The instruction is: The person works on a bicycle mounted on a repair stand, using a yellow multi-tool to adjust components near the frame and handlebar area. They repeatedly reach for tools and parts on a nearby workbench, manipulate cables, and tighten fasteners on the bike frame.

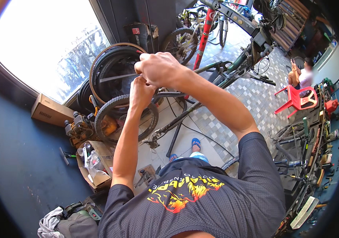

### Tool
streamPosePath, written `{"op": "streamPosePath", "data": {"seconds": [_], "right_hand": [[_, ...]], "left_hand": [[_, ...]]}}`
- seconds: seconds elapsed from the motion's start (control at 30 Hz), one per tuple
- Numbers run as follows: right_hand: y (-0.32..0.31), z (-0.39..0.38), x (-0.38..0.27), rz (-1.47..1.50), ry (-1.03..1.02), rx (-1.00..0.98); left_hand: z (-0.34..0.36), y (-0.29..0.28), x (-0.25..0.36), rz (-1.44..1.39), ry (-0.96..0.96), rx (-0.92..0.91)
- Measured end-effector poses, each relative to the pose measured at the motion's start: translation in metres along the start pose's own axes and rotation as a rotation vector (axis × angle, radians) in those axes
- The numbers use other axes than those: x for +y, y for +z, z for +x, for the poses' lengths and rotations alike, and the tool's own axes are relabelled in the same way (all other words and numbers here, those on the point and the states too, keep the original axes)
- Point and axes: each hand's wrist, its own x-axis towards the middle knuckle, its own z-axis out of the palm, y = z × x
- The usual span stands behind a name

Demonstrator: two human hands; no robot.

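**Beside a dark metal bike frame (233, 77), L hand (141, 93) & R hand (161, 70) together**

Both bare, fingers curled, R just above L, touching; clamped, as far as shows, on the near end of a thin, straight, whitish strip (118, 77), material unclear. Strip sticks out leftward fr. the fingers, in front of round black bike tyres (108, 56) leaning nr a big bright window (50, 43). Behind L wrist: wheel w/ knobby black tyre (105, 107). Brown cardboard box (50, 111) under window. Far R, well apart: red plastic chair (295, 96) nr a seated person (305, 77) in white top.
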Motion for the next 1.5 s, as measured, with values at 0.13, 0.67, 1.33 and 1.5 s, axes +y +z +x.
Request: {"op": "streamPosePath", "data": {"seconds": [0.13,0.67,1.33,1.5], "right_hand": [[-0.008,-0.032,-0.01,0.063,-0.047,0.073],[0.038,-0.073,0.056,0.022,0.052,0.493],[0.003,-0.088,0.036,0.866,0.366,0.854],[-0.002,-0.094,0.029,0.906,0.37,0.814]], "left_hand": [[0.004,0.006,-0.019,-0.078,0.027,0.023],[0.01,-0.013,0.018,0.178,0.218,-0.186],[0.023,-0.027,0.058,0.647,0.253,-0.338],[0.026,-0.021,0.059,0.819,0.305,-0.379]]}}
